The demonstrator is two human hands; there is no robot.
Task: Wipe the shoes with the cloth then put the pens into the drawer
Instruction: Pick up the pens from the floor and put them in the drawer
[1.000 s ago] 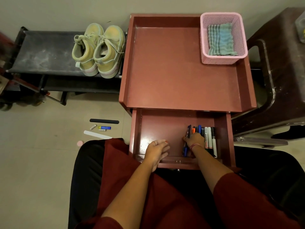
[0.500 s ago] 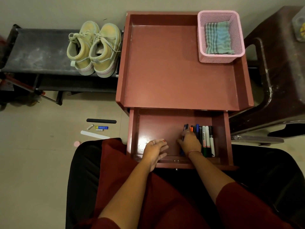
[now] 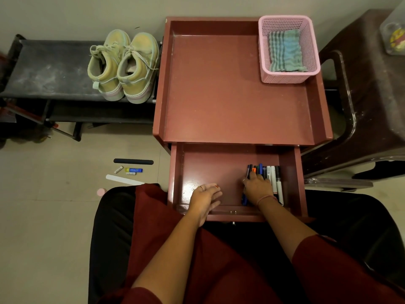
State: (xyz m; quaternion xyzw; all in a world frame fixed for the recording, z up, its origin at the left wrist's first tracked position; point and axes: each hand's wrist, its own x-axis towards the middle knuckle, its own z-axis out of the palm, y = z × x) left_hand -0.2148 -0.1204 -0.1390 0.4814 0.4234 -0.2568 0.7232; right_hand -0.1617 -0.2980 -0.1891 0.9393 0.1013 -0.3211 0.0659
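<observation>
The maroon drawer (image 3: 208, 167) stands pulled out under the table top. Several pens and markers (image 3: 274, 178) lie in a row at its right side. My right hand (image 3: 257, 187) lies over the left part of the row, thumb and fingers curled round a dark blue pen. My left hand (image 3: 205, 199) rests on the drawer's front edge with relaxed fingers. A pair of pale yellow shoes (image 3: 122, 66) sits on the black rack (image 3: 50, 71) to the left. The striped green cloth (image 3: 285, 51) lies in the pink basket (image 3: 285, 79).
The maroon table top (image 3: 219, 95) has raised sides and carries the basket at its back right. A dark brown plastic stool (image 3: 372, 106) stands to the right. On the floor at left lie a black stick (image 3: 133, 161), small batteries (image 3: 133, 170) and a white strip (image 3: 122, 179).
My right hand stays on the pens in the drawer and has shifted only slightly among them. My left hand has not moved from the drawer's front edge.
</observation>
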